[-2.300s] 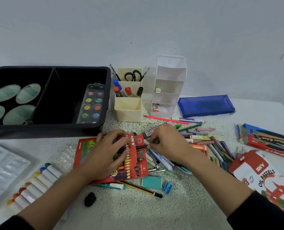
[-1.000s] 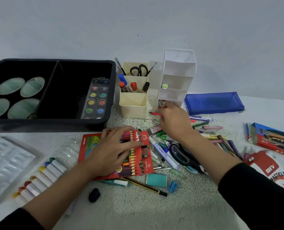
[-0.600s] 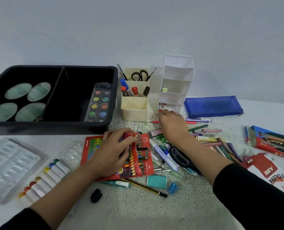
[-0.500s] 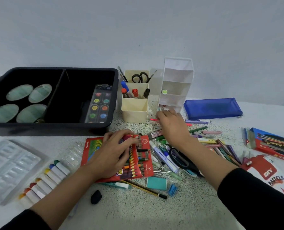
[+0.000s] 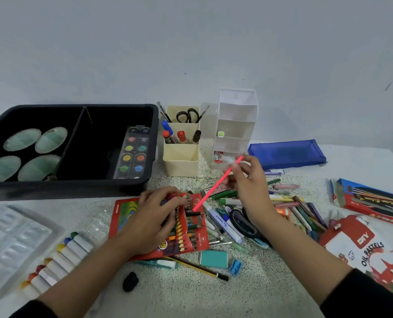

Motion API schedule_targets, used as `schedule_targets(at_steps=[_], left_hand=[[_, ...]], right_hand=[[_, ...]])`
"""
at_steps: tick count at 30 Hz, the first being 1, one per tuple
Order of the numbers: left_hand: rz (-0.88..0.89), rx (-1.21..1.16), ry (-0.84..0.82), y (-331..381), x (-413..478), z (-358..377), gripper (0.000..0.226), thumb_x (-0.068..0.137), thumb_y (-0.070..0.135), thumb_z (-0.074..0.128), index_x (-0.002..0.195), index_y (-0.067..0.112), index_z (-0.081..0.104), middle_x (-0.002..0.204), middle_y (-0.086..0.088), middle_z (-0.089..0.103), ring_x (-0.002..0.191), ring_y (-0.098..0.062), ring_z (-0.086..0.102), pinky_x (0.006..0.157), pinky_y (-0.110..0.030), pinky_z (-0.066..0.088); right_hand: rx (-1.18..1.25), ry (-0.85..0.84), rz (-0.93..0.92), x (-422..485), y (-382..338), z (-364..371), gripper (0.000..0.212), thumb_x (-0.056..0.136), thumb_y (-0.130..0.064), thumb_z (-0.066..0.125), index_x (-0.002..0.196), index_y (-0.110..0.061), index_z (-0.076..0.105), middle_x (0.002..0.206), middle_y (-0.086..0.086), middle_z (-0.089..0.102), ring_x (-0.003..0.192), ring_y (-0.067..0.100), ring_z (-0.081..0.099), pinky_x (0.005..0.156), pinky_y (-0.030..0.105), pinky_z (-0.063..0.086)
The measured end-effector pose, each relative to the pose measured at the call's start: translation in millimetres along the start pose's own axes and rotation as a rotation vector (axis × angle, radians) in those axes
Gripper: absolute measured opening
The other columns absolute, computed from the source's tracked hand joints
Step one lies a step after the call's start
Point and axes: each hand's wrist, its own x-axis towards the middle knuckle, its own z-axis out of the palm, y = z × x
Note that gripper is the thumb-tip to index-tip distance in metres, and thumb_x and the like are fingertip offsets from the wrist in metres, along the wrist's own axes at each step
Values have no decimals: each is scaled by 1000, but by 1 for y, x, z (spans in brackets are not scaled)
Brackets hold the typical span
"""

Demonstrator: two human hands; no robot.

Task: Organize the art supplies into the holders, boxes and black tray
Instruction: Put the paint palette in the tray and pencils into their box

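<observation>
My right hand [image 5: 248, 180] pinches a thin pink-red pencil [image 5: 210, 191], lifted off the table and slanting down to the left, its tip over the red coloured-pencil box [image 5: 191, 228]. My left hand [image 5: 154, 216] rests on that box with fingers curled over the pencil tips. Behind stand the cream pen holder [image 5: 180, 159] with markers and scissors, the white tiered holder [image 5: 235, 127], and the black tray [image 5: 145, 180] holding a watercolour palette [image 5: 133, 154]. A heap of loose pens and markers [image 5: 289, 205] lies to the right of the box.
Paint tubes [image 5: 60, 255] and a clear plastic insert [image 5: 9, 237] lie at the left. A blue pouch [image 5: 287, 153], a blue-red pencil box [image 5: 374, 200] and an oil pastels box [image 5: 370, 251] sit at the right. A teal eraser [image 5: 214, 259], sharpener [image 5: 235, 267], black-yellow pencil [image 5: 200, 268] and black scissors [image 5: 245, 222] lie near the front.
My right hand picked up the pink-red pencil from the table by the white holder and raised it. My left hand stayed on the red box.
</observation>
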Motion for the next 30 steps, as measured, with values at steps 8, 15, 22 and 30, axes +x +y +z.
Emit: schedule_targets(at_steps=[8,15,22,30], left_hand=[[1,-2,-17,-2,0,1,31,99,26,43,127,38,50,141,9,43,128,-7,42,108,-45,31],[7,-20,0,-2,0,1,33,102,35,38,132,41,51,140,7,43,122,3,29,105,-39,30],[-5,-8,-23,-2,1,3,35,104,48,37,133,35,49,138,14,43,128,-5,42,110,-37,26],[-113,-66,-67,4,8,-8,39,98,54,48,135,43,41,130,20,51,125,-2,44,111,-37,20]], right_hand=[[-14,-83,103,-12,27,0,10,102,-2,49,101,-10,43,88,20,67,70,26,71,71,33,61],[-291,-260,166,-2,21,-27,6,82,7,73,86,7,69,79,22,72,66,33,69,65,34,60],[-897,-454,-91,11,6,-21,11,78,-3,81,76,-14,81,69,-3,74,65,14,71,66,28,61],[-987,-527,-122,13,9,-19,10,78,-5,83,73,-11,77,72,-2,72,67,5,65,63,16,51]])
